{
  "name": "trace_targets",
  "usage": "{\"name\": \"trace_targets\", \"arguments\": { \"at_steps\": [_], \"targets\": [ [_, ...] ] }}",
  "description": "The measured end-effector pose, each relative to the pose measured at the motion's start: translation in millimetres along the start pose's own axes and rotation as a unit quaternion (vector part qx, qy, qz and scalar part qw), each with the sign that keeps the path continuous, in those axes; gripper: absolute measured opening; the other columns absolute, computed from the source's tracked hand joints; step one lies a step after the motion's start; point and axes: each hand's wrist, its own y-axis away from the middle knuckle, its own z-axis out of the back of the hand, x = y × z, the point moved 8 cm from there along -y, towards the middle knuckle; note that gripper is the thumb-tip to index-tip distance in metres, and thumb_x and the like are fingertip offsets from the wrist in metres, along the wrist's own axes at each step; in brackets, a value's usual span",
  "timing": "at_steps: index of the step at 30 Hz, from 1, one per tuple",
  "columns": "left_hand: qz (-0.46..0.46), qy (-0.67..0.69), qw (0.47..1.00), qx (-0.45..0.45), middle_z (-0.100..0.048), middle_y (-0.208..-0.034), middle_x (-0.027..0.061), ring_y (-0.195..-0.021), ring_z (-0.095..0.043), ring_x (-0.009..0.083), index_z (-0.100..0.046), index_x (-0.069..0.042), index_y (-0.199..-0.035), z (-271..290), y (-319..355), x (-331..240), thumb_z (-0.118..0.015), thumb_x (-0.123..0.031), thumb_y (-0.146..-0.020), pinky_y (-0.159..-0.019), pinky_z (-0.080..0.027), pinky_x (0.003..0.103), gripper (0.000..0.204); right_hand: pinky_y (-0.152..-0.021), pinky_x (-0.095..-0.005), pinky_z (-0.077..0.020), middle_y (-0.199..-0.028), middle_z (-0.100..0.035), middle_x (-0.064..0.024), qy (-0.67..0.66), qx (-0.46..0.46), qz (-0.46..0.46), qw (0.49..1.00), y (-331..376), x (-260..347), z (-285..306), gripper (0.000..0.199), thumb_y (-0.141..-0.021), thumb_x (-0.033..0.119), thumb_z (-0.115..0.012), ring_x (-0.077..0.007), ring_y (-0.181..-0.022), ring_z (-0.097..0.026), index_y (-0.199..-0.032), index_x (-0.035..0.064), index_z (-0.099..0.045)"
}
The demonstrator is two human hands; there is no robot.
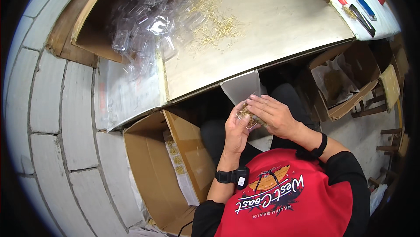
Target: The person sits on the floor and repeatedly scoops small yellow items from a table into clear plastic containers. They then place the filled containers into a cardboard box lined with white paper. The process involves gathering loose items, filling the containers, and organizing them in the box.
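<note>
In front of my lap, my left hand (236, 133) is wrapped round a small clear plastic box (252, 123) with thin gold-coloured pins inside. My right hand (274, 115) lies over the top of the same box, fingers together and pressed on it. Much of the box is hidden by the fingers, so I cannot make out whether its lid is closed. Beyond my hands, loose gold pins (218, 29) are scattered over the pale tabletop (271, 40). Beside them, at the left, clear empty plastic boxes (151, 25) spill in a heap from a tipped carton (89, 22).
An open cardboard carton (146, 162) at my lower left holds a strip of filled boxes (178, 160). Another carton (345, 84) with a white liner stands under the table at right. A blue object (366, 8) and a black tool (362, 20) lie at far right, above a wooden stool (389, 88).
</note>
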Motion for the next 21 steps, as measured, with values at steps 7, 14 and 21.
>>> {"name": "trace_targets", "arguments": {
  "at_steps": [7, 14, 21],
  "targets": [
    [-0.006, -0.052, 0.998, -0.04, -0.062, -0.105, 0.0121, -0.087, -0.066, 0.02, -0.048, 0.0, -0.121, 20, -6, 7, -0.045, -0.023, -0.098, -0.062, -0.059, 0.031, 0.033, -0.086, -0.037, -0.0516, -0.115, -0.06, -0.0151, -0.09, -0.099, -0.049, 0.99, -8, -6, 2, 0.038, -0.072, -0.001, -0.065, -0.0301, -0.099, -0.062, -0.109, 0.0005, -0.06],
    [-0.02, -0.041, 0.998, -0.053, -0.063, -0.103, 0.013, -0.084, -0.067, 0.0209, -0.051, 0.001, -0.118, 24, 2, -10, -0.047, -0.026, -0.097, -0.059, -0.059, 0.031, 0.034, -0.09, -0.0376, -0.0469, -0.114, -0.06, -0.0132, -0.195, -0.083, -0.122, 0.97, -6, -31, 25, 0.039, -0.074, 0.018, -0.075, -0.0302, -0.107, -0.057, -0.106, 0.0014, -0.06],
    [-0.015, -0.053, 0.996, -0.063, -0.063, -0.103, 0.0121, -0.083, -0.066, 0.0196, -0.052, 0.0, -0.117, 26, 1, -9, -0.049, -0.023, -0.096, -0.059, -0.058, 0.031, 0.031, -0.089, -0.0425, -0.0468, -0.112, -0.06, -0.0103, -0.122, -0.035, 0.012, 0.992, -7, 5, 20, 0.039, -0.067, 0.021, -0.078, -0.0324, -0.111, -0.055, -0.1, 0.0076, -0.064]
  ]
}}
